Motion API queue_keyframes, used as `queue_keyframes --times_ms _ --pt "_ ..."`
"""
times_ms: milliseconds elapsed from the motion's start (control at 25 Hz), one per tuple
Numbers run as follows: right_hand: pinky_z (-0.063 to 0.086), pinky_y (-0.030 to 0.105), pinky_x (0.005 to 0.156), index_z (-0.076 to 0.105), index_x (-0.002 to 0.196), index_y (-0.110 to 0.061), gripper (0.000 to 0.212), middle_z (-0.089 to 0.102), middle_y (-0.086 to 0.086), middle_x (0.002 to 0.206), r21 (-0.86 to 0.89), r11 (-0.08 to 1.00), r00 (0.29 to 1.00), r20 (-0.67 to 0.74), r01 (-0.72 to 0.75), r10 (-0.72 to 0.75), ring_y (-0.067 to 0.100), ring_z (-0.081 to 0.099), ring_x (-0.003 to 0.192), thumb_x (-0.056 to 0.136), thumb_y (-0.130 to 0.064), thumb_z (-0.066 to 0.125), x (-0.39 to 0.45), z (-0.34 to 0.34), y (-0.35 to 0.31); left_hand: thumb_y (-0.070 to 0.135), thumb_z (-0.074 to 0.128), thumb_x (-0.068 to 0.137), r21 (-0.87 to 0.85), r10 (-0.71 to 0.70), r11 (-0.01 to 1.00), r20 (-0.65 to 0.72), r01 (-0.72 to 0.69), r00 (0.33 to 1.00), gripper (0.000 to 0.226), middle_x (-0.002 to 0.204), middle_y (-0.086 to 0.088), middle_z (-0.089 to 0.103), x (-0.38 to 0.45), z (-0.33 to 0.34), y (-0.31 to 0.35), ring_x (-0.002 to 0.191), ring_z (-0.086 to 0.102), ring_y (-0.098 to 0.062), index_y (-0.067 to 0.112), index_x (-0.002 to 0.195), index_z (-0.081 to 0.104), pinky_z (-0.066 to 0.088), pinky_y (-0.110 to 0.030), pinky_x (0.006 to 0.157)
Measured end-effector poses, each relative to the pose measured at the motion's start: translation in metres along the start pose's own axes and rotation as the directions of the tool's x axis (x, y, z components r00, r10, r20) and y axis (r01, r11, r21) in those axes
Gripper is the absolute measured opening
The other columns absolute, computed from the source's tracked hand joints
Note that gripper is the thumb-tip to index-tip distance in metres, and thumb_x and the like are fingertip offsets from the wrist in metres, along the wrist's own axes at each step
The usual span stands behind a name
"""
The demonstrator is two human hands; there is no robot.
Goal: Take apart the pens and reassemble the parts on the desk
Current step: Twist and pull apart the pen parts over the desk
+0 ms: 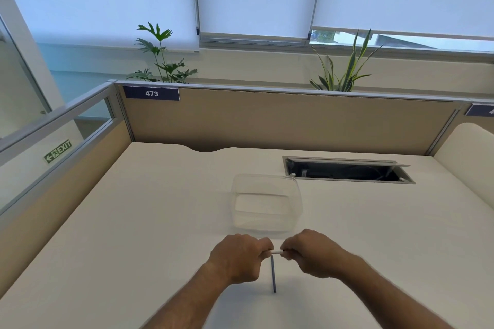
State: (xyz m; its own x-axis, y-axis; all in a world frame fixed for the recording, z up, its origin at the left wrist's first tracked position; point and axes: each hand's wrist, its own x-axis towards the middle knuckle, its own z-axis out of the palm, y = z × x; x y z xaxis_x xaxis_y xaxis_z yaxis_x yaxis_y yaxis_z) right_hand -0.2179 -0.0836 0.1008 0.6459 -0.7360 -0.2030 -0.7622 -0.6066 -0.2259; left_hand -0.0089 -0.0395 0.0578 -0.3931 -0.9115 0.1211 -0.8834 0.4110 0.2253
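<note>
A white pen (pixel 276 251) is pinched at either end between the left hand (pixel 238 256) and right hand (pixel 310 253), just above the bench (pixel 149 222). 1 dark slender part (pixel 273 274), probably a refill, already lies below, so disassembly seems underway; the clear container (pixel 266 204) beyond appears empty.

White pen (pixel 276 251): held level, crosswise, just above the desk (pixel 160 208); only a short middle stretch of barrel visible, both ends hidden in the closed left hand (pixel 239 258) and right hand (pixel 311 252). Dark slim pen part (pixel 273 274): thin straight rod, lying flat on desk directly below the white pen, running toward the near edge, between the two wrists.
</note>
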Motion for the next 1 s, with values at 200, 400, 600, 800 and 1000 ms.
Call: queue_keyframes --times_ms 200,400,600,800,1000 --pt "0.046 0.026 0.065 0.071 0.091 -0.025 0.012 0.076 -0.005 0.088 0.002 0.996 0.979 -0.184 -0.092 0.090 0.016 0.064 0.082 0.081 -0.031 0.074 0.0026 0.0024 -0.0066 0.054 0.041 0.097 0.005 0.024 1.000 -0.021 -0.024 0.999 0.030 0.085 -0.001 0.071 0.0034 -0.0013 0.0014 0.070 0.060 -0.026 0.028 0.102 0.056 0.047 -0.034 0.060" --pt "0.049 0.027 0.077 0.051 0.124 -0.029 0.050 0.064 -0.012 0.118 0.113 0.990 0.996 -0.037 -0.081 0.086 0.016 0.061 0.097 0.083 -0.045 0.072 0.0007 0.0006 -0.0071 0.046 0.039 0.100 0.040 0.016 0.999 -0.044 -0.015 0.999 0.031 0.092 0.001 0.067 0.0054 -0.0019 0.0022 0.077 0.062 -0.026 0.023 0.099 0.061 0.047 -0.034 0.061" --pt "0.049 0.040 0.075 0.065 0.109 -0.020 0.032 0.071 0.004 0.103 0.110 0.994 0.997 0.080 -0.003 -0.006 0.023 0.059 0.086 0.104 -0.037 0.038 0.0015 -0.0023 -0.0055 0.042 0.042 0.099 0.089 0.025 0.996 -0.024 -0.023 0.999 0.027 0.085 0.000 0.070 0.0044 -0.0030 0.0024 0.069 0.062 -0.026 0.023 0.096 0.060 0.042 -0.030 0.057" --pt "0.035 0.030 0.055 0.071 0.093 -0.021 0.020 0.073 0.004 0.086 -0.014 1.000 0.998 -0.062 0.006 -0.007 0.020 0.047 0.070 0.097 -0.026 0.053 0.0045 0.0013 -0.0053 0.035 0.043 0.099 0.041 0.028 0.999 -0.012 -0.028 1.000 0.017 0.089 -0.001 0.072 0.0033 -0.0035 0.0073 0.072 0.063 -0.028 0.030 0.111 0.055 0.049 -0.035 0.060" --pt "0.032 0.027 0.057 0.075 0.095 -0.025 0.016 0.075 0.001 0.081 -0.072 0.997 0.979 -0.204 0.006 -0.021 0.021 0.046 0.066 0.091 -0.027 0.059 0.0019 0.0057 -0.0060 0.028 0.044 0.099 0.019 0.015 1.000 0.007 -0.015 1.000 0.023 0.092 -0.001 0.072 0.0046 -0.0076 0.0090 0.076 0.063 -0.029 0.034 0.117 0.055 0.050 -0.036 0.063"
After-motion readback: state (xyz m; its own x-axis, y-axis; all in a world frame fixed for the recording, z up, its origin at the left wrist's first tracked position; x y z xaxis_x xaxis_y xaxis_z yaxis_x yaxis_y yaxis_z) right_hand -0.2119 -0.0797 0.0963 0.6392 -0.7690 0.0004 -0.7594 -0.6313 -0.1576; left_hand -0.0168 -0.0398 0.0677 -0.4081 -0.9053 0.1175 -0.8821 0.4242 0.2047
